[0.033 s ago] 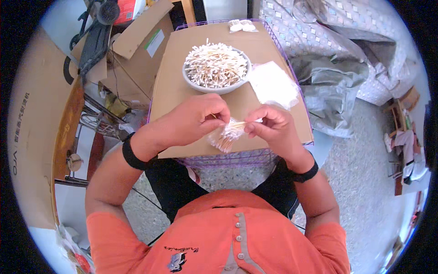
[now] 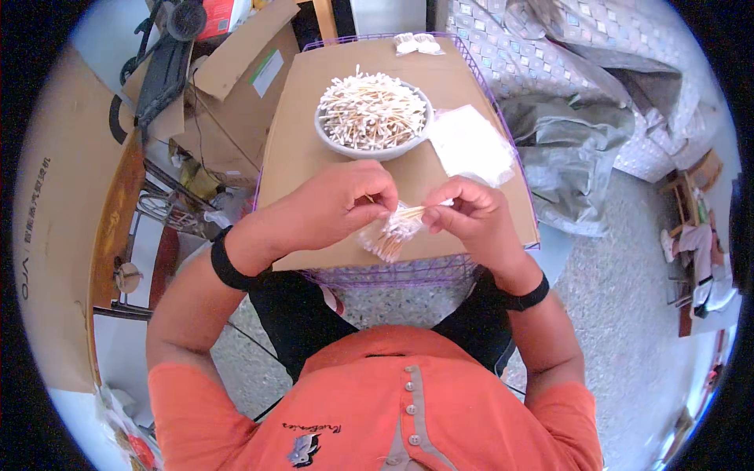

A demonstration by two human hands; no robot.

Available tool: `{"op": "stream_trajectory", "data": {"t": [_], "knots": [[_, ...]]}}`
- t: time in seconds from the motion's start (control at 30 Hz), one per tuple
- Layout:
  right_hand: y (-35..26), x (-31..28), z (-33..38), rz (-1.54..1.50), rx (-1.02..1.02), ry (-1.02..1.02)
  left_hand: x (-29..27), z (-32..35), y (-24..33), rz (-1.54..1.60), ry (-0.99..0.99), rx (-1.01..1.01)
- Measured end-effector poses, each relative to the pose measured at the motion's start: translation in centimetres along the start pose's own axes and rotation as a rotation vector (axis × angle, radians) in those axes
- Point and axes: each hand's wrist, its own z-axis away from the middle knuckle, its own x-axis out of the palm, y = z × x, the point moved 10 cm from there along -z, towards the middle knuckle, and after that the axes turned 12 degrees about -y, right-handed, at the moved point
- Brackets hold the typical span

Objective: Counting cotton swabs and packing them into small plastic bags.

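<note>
A small clear plastic bag [image 2: 385, 242] full of cotton swabs lies near the front edge of the cardboard top, between my two hands. With thumb and fingers pinched, my left hand [image 2: 349, 202] grips the bag's upper edge; a thin stick end shows by its fingers. My right hand [image 2: 473, 213] is closed on a few loose cotton swabs [image 2: 411, 212], held nearly level, their left ends at the bag's mouth. Beyond my hands, a grey bowl [image 2: 365, 155] is heaped with many more swabs. My fingers partly hide the bag's opening.
The cardboard top [image 2: 298, 118] rests on a purple wire frame [image 2: 393, 275]. A stack of clear plastic bags [image 2: 473, 145] lies right of the bowl, and small white packs [image 2: 418, 44] sit at the far edge. Cardboard boxes [image 2: 236, 110] stand left; covered goods [image 2: 565, 157] stand right.
</note>
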Motion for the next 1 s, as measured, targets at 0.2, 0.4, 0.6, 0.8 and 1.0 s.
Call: {"op": "stream_trajectory", "data": {"t": [0.2, 0.4, 0.6, 0.8, 1.0], "knots": [[0.2, 1.2, -0.8, 0.015, 0.076, -0.106, 0.1, 0.0, 0.9, 0.004, -0.013, 0.054], [0.8, 0.4, -0.6, -0.071, 0.117, -0.077, 0.0, 0.2, 0.7, -0.034, 0.016, 0.031], [1.1, 1.3, -0.5, -0.013, 0.13, -0.11, 1.0, -0.3, 0.9, 0.052, -0.008, 0.069], [1.1, 1.0, 0.1, -0.009, 0.142, -0.066, 2.4, 0.1, -1.1, 0.347, 0.002, -0.087], [1.0, 0.8, 0.2, 0.024, 0.145, -0.059, 2.5, -0.3, -0.7, 0.322, 0.03, -0.056]]}}
